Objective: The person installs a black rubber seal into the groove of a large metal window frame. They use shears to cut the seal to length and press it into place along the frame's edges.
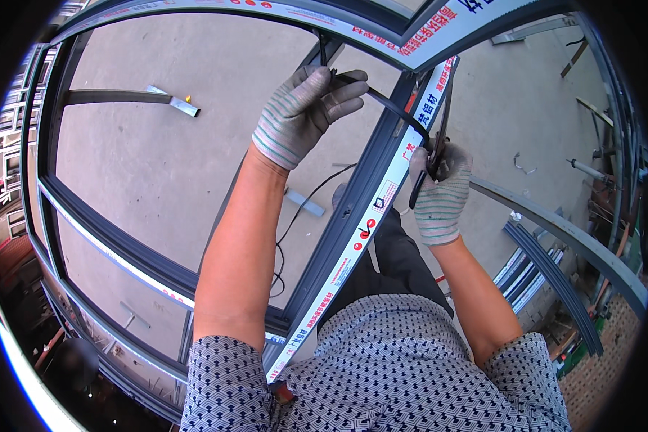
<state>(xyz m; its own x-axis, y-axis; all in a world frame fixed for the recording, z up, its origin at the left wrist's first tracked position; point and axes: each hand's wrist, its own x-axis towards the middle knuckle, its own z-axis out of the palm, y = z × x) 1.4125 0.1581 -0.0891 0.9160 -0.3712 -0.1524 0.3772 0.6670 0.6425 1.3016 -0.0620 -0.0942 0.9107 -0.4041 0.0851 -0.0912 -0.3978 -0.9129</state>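
Gripping a black rubber strip (392,108) at its upper end, the left hand (302,115) is closed, gloved fingers curled round the strip just below the top bar of a dark window frame (353,209); the strip runs down and to the right from that fist, crossing the frame's upright bar, to the right hand (439,191); the right hand, also in a striped knit glove, is closed round a dark slim tool (419,193) whose handle pokes out below the fist, and the strip meets the hand at its top edge; whether the tool's tip touches the strip I cannot tell; the upright bar carries a white tape with red marks (367,230) along its length and slants from the top right down toward the person's chest; beneath the frame lies a concrete floor (158,158), with a thin black cable (288,230) curling across it and a short metal bar (129,97) lying well apart to the upper left; a stack of dark frame bars (547,277) rests to the right.
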